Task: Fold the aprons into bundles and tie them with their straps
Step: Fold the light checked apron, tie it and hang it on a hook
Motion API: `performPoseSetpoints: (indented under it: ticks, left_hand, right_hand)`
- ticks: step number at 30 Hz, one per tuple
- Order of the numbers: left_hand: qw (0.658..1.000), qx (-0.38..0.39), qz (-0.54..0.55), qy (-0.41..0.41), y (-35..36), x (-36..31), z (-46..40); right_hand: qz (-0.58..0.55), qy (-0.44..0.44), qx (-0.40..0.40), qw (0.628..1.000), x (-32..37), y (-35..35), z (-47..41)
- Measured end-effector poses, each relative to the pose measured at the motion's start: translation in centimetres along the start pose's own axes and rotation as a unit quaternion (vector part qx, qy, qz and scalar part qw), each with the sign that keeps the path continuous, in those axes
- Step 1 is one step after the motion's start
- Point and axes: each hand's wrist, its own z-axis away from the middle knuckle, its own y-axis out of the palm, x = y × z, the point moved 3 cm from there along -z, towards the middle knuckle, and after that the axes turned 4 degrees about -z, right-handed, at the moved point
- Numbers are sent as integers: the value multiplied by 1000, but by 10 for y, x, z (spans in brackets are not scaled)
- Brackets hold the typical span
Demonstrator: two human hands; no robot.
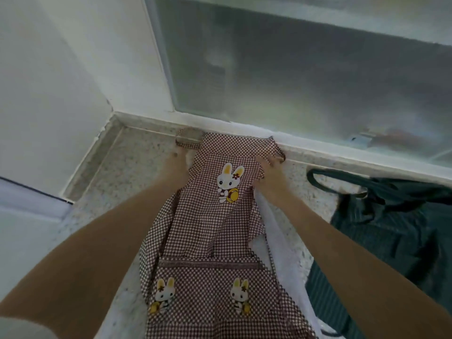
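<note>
We see the checked apron [210, 216] flat on the speckled surface [137, 167], its bib between our hands: right grip [267, 176] pinching its edge, left grip [176, 165] unclear.

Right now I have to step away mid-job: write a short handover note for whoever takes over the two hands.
Left hand: at the upper left edge of the checked apron; grip too blurred to tell.
Right hand: gripping the apron's upper right edge, fabric bunched under the fingers.
Checked apron: lies face up on the speckled counter, bib toward the window, neck strap at the sill, side edges partly turned in.
Dark green apron: crumpled to the right, untouched.
Done: first apron laid out, folding barely begun.
Left: finish folding, tie with its straps, then do the green one.
</note>
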Motion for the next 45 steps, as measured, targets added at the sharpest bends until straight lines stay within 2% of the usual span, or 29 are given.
performPoseSetpoints:
  ticks: [2, 4, 8, 11, 14, 17, 19, 22, 25, 27, 29, 31, 32, 33, 35, 36, 37, 39, 42, 43, 45]
  left_hand:
    - [996, 16, -15, -81, 13, 25, 2]
    - [991, 41, -38, -124, 23, 47, 7]
    - [987, 67, -13, -144, 29, 79, 13]
    - [989, 123, -3, -79, 31, 86, 16]
    - [990, 125, 58, 17, 29, 96, 22]
    - [980, 97, 162, 63, 19, 99, 33]
    - [976, 94, 175, 90, 12, 99, 38]
    - [975, 100, 175, 90, 5, 110, 40]
    - [969, 212, 112, 56, -2, 126, 40]
    - [948, 313, 23, 56, -9, 138, 43]
    - [929, 351, -93, 65, -17, 150, 46]
    - [934, 322, -141, 70, -23, 156, 49]
    - [946, 301, -104, 68, -24, 157, 50]
    - [956, 286, -19, 62, -25, 157, 53]
    - [951, 250, 175, 50, -26, 151, 64]
    - [945, 227, 231, 50, -27, 148, 70]
    - [946, 204, 243, 64, -26, 145, 74]
    - [969, 145, 164, 113, -23, 137, 80]
    - [989, 52, 64, 126, -18, 137, 83]
    - [989, 44, 63, 127, -15, 139, 82]
    - [986, 77, 87, 117, -9, 143, 82]
  right_hand:
    - [0, 1, 41, 999, -2, 21, 4]
    - [27, -8, 60, 998, -2, 40, 10]
    - [110, -26, 4, 994, 0, 64, 25]
    - [199, -60, -64, 976, 12, 69, 37]
    - [161, -59, 33, 985, 30, 94, 44]
    - [160, 9, 160, 974, 32, 115, 46]
    - [190, 36, 194, 962, 27, 124, 47]
    - [209, 62, 192, 957, 21, 135, 49]
    - [213, 80, 181, 957, 19, 139, 51]
    - [212, 87, 175, 957, 24, 138, 53]
    - [230, 88, 150, 958, 36, 138, 58]
    - [285, 52, 82, 953, 55, 144, 69]
    - [302, 34, 39, 952, 64, 149, 76]
    - [293, 32, 4, 956, 70, 156, 85]
    - [212, 65, -6, 975, 72, 173, 105]
    - [170, 86, 14, 982, 68, 181, 113]
    - [144, 109, 44, 983, 62, 187, 119]
    - [133, 141, 93, 977, 48, 189, 127]
    - [131, 156, 122, 971, 37, 186, 130]
    - [126, 158, 124, 972, 36, 185, 130]
    - [127, 160, 131, 970, 37, 186, 131]
